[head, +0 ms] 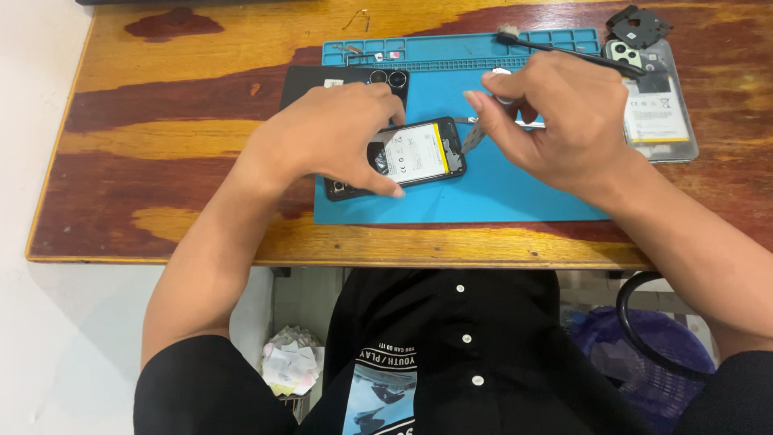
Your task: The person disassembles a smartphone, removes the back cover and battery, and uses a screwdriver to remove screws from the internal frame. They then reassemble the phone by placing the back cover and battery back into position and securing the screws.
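Observation:
An opened black phone (415, 153) with its white battery showing lies on the blue repair mat (499, 189). My left hand (334, 133) presses down on the phone's left end, thumb at its near edge. My right hand (555, 121) hovers to the right of the phone and pinches a thin grey flex strip (473, 137) that reaches the phone's right end. A black brush-like tool (564, 52) lies across the mat's back edge behind my right hand.
A black back cover with camera rings (346, 79) lies behind the phone. A second opened phone with a battery (659, 113) and loose black parts (638, 26) sit at the right on the wooden table (145, 153). Small parts sit in the mat's tray slots (366, 52).

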